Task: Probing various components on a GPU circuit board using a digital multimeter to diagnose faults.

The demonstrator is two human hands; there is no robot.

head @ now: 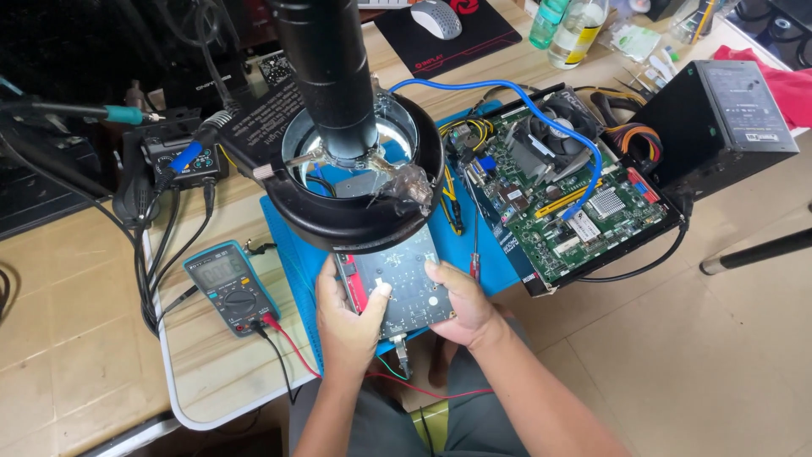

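Both hands clamp a dark circuit board (396,283) with a red strip along its left edge, held just below the ring light (355,216) of the microscope (326,76) and partly tucked under the ring's front rim. Left hand (347,322) grips the board's left side, thumb pressed on top near the lower left corner, fingers curled underneath. Right hand (463,309) holds the board's right side, thumb laid on the upper face, rest of the fingers wrapped below, out of sight. Under the board and the ring light lies a blue work mat (292,254). Left of the ring light, on the white table (211,372), sits a teal multimeter (231,283), its red and black leads running toward the person's lap. Right of the ring light a green motherboard (562,190) lies in an open tray, blue cable (524,93) arching over it. Further right of that, a black power supply box (719,123). Behind the ring light, a mouse (436,17) on a black pad and two clear bottles (567,25). Far left of the ring light, a soldering station (173,161) with a teal-handled iron.
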